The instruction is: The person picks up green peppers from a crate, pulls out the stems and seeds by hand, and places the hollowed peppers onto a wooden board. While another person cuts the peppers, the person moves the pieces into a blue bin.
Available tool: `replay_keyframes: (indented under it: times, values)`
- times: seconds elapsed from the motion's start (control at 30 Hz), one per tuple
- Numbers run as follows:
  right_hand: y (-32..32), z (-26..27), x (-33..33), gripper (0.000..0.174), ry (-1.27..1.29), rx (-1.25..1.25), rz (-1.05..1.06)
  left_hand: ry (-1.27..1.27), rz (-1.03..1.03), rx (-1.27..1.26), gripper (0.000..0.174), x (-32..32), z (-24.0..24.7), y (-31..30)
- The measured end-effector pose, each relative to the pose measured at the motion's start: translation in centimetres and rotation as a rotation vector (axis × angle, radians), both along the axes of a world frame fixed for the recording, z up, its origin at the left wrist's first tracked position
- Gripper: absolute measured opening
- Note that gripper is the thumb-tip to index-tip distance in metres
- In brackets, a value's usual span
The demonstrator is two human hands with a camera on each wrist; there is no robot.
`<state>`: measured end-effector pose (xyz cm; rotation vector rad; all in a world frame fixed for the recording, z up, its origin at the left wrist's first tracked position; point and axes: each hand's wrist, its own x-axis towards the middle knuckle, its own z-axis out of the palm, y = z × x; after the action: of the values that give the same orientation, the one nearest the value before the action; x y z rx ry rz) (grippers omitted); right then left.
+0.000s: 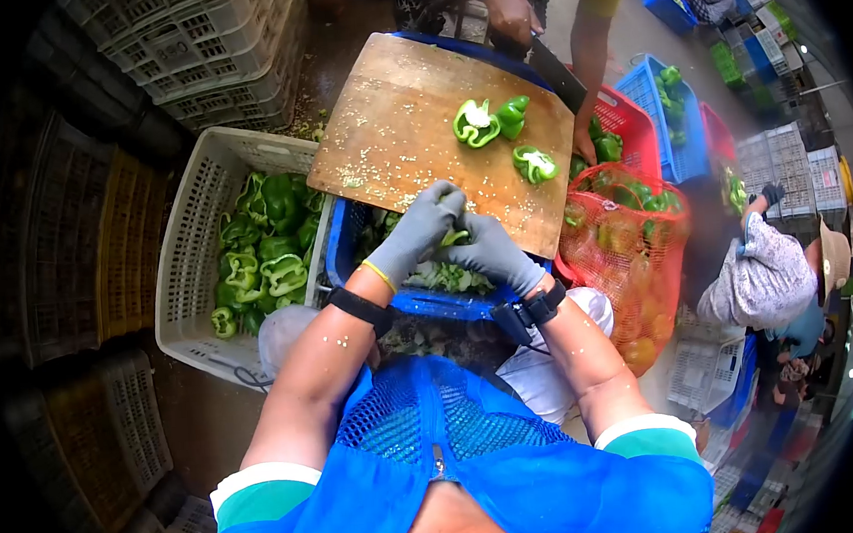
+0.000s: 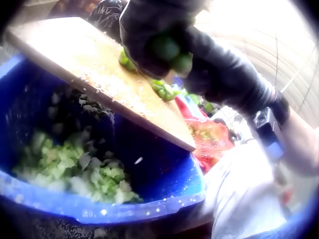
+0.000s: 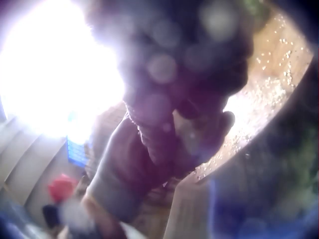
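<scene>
Both grey-gloved hands meet over the near edge of a wooden cutting board (image 1: 408, 121). My left hand (image 1: 418, 230) and my right hand (image 1: 496, 252) grip a green bell pepper (image 1: 456, 237) between them, with most of it covered by the fingers. The left wrist view shows part of this pepper (image 2: 167, 49) among the dark gloves. Below, a blue tub (image 2: 164, 154) contains chopped pale-green scraps (image 2: 84, 169). Cut green bell peppers (image 1: 477, 124) lie on the board, with white seeds strewn about them.
A pale plastic crate (image 1: 186, 252) of cut peppers stands left of the tub. At right are a red mesh bag (image 1: 632, 273) and a red crate (image 1: 633, 122) with peppers. Across the board, another person holds a cleaver (image 1: 556, 75). Stacked crates (image 1: 208, 45) rise behind, at left.
</scene>
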<state>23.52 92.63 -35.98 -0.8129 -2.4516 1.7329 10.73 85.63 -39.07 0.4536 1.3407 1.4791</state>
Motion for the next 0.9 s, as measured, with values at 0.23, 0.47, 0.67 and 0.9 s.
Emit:
replay_keyframes:
  times: [0.23,0.47,0.67,0.9]
  values:
    - [-2.3,2.5,-2.1,0.026,0.101,0.582,-0.245,-0.149,0.516,0.080,0.016,-2.1,1.7,0.4]
    - [0.4,-0.8,-3.3,0.019,0.496,-0.236,-0.647,-0.282,1.014,-0.051,0.020,-8.8,3.2,-2.5]
    - [9.3,-1.2,-3.0,0.051,-0.145,0.383,0.266,1.199,0.512,-0.487,0.053,-13.7,7.5,-8.9]
    - [17.3,-5.8,-11.3,0.037,-0.409,1.433,0.248,0.642,0.263,-0.027,0.050,-9.7,5.1,-4.1]
